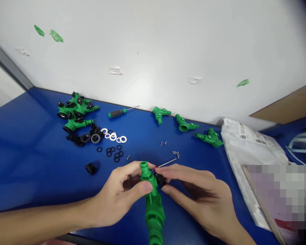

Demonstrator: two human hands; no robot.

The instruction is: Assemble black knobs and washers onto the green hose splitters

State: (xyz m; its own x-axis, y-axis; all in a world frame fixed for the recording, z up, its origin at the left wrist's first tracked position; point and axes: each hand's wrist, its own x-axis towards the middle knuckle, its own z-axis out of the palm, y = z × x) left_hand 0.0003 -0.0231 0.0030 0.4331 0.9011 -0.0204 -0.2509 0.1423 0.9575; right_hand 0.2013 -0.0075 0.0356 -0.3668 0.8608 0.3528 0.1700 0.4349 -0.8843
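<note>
My left hand grips a green plastic hose splitter near its upper outlet, thumb across the front. The splitter points up and down in the picture, close to me. On its right side, my right hand pinches a small black plastic part against the green body. Fingers partly cover that part, so its exact shape is hidden. Just beyond my right fingertips lies a thin metal rod on the blue table. A few small screws rest behind it.
Assembled green splitters are piled at the back left, near white washers, black rings and a black cap. A screwdriver and bare green splitters lie along the wall. A white plastic bag stands right.
</note>
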